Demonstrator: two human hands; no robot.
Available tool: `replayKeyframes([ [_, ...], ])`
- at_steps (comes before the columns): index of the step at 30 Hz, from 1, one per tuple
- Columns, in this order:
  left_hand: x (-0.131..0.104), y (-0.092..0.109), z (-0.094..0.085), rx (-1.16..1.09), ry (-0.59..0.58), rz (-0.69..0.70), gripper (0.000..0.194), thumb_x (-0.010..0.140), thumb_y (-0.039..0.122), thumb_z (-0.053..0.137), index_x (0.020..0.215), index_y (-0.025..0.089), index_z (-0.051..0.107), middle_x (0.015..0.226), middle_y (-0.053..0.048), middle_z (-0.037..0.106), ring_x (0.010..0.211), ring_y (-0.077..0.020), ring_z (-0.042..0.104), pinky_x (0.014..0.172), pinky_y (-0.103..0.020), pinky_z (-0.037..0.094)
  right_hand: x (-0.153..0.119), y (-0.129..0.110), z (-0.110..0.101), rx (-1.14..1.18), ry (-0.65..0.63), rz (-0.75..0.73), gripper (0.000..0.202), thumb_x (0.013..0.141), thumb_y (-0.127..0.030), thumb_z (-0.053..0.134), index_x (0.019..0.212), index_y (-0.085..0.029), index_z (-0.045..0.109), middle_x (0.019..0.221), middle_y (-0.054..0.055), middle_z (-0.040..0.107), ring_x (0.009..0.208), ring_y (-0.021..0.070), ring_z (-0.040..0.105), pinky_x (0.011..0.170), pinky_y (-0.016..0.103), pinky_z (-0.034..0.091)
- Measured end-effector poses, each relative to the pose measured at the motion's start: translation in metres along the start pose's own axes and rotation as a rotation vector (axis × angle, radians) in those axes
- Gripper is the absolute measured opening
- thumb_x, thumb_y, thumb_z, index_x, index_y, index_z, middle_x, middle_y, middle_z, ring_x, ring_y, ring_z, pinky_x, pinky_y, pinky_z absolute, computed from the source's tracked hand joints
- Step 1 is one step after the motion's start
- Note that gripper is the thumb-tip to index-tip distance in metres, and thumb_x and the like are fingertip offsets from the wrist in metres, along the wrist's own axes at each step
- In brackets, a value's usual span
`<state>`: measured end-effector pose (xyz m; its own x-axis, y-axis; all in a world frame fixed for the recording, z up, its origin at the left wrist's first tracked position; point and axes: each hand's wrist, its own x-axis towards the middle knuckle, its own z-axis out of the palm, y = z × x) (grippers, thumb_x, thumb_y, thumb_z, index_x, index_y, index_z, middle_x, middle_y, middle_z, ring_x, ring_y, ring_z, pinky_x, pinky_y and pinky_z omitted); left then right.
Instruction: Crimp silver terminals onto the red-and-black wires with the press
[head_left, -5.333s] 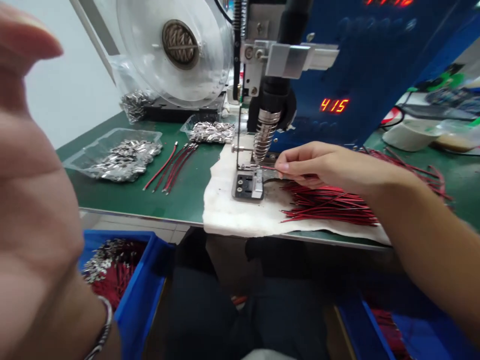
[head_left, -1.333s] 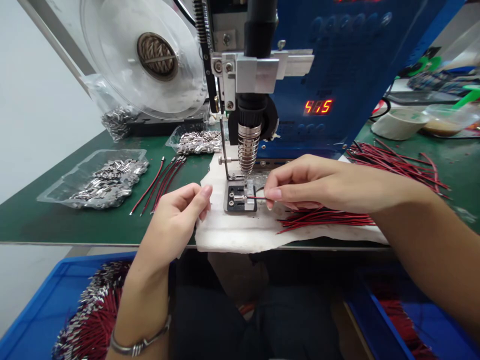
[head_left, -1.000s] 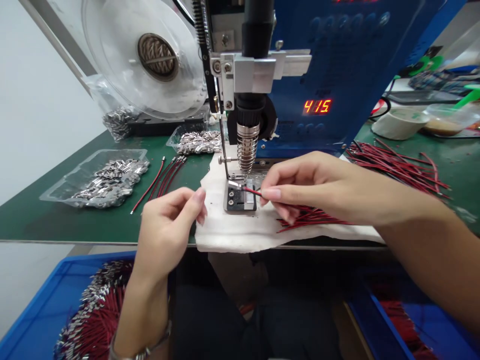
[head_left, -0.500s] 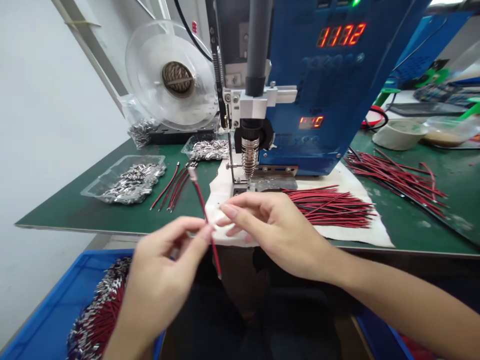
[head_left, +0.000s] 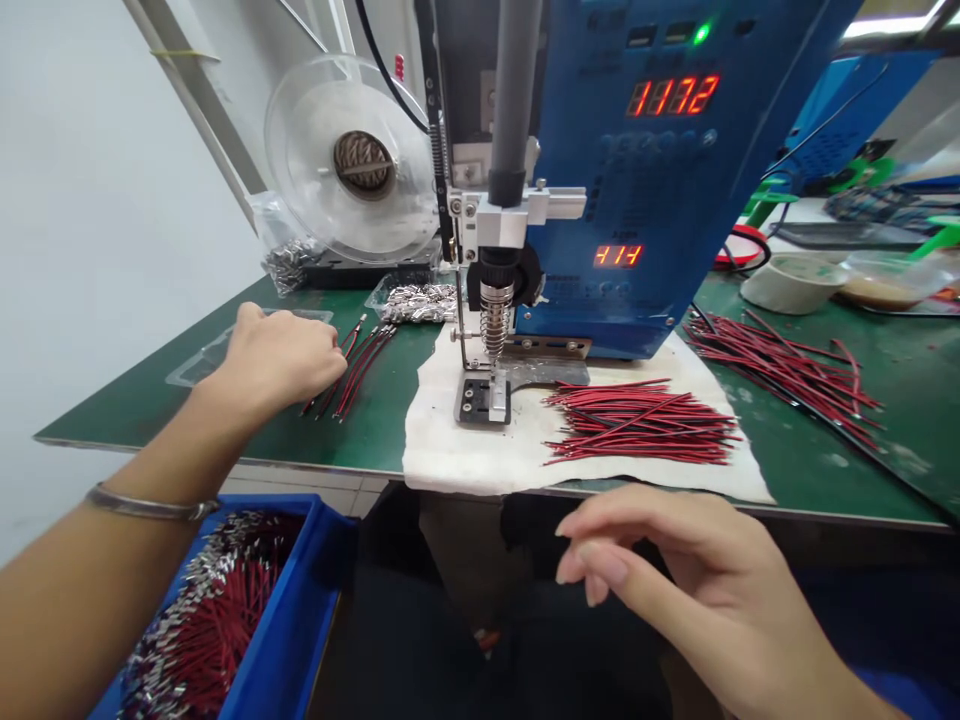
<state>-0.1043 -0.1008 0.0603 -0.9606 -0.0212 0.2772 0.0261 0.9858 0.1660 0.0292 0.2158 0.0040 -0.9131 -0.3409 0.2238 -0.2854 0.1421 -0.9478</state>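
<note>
Head view: our left hand (head_left: 281, 355) hides its grip; our right hand (head_left: 679, 580) hangs slack, empty. Wires (head_left: 641, 422) right of the jig (head_left: 474, 402) seem light, flexible; pinch mid-length.

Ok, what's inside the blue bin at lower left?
The blue bin holds a heap of red wires with silvery metal ends. Whatever lies beneath the heap can't be seen, and the left forearm covers the bin's left side.

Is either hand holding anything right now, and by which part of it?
The right hand shows nothing held. For the left hand, it cannot be told: its grip is hidden from view, next to the red-and-black wires.
</note>
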Motion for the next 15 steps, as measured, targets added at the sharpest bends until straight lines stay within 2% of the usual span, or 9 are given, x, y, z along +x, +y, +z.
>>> replayKeyframes([
  [2,0.003,0.001,0.001,0.172,-0.062,0.032,0.027,0.068,0.012,0.056,0.043,0.018,0.050,0.048,0.003,0.026,0.058,-0.0129,0.023,0.078,-0.033,0.021,-0.004,0.003,-0.003,-0.033,0.038,0.002,0.010,0.088,-0.030,0.071,0.096,-0.034,0.073,0.074,-0.001,0.075,0.058,0.0153,0.068,0.056,0.025,0.056],
  [4,0.007,0.002,0.002,0.314,-0.133,0.057,0.023,0.069,0.014,0.054,0.046,0.018,0.053,0.050,0.001,0.033,0.060,-0.0142,0.034,0.084,-0.037,0.024,-0.006,0.005,-0.004,-0.072,0.065,0.009,0.008,0.088,-0.032,0.071,0.095,-0.034,0.074,0.073,-0.001,0.074,0.058,0.0149,0.069,0.053,0.023,0.055],
  [8,0.015,0.002,0.004,0.491,-0.281,0.083,0.017,0.068,0.018,0.054,0.051,0.018,0.058,0.062,-0.012,0.061,0.075,-0.0294,0.057,0.087,-0.048,0.030,-0.010,0.009,-0.007,-0.139,0.089,-0.007,0.006,0.092,-0.032,0.068,0.094,-0.032,0.075,0.071,-0.003,0.074,0.056,0.0103,0.068,0.053,0.016,0.054],
  [11,0.017,0.002,0.005,0.579,-0.332,0.118,0.020,0.073,0.021,0.049,0.058,0.016,0.061,0.083,-0.021,0.073,0.088,-0.0404,0.061,0.087,-0.053,0.031,-0.011,0.011,-0.009,-0.149,0.084,-0.027,0.007,0.093,-0.029,0.067,0.094,-0.032,0.073,0.071,-0.006,0.073,0.055,0.0067,0.067,0.056,0.011,0.053],
  [15,0.013,0.004,0.005,0.636,-0.352,0.167,0.026,0.078,0.022,0.044,0.070,0.014,0.068,0.090,-0.023,0.074,0.094,-0.0426,0.061,0.089,-0.053,0.030,-0.009,0.011,-0.010,-0.171,0.096,-0.069,0.008,0.094,-0.027,0.066,0.095,-0.032,0.073,0.070,-0.007,0.072,0.054,0.0059,0.065,0.054,0.010,0.051],
])
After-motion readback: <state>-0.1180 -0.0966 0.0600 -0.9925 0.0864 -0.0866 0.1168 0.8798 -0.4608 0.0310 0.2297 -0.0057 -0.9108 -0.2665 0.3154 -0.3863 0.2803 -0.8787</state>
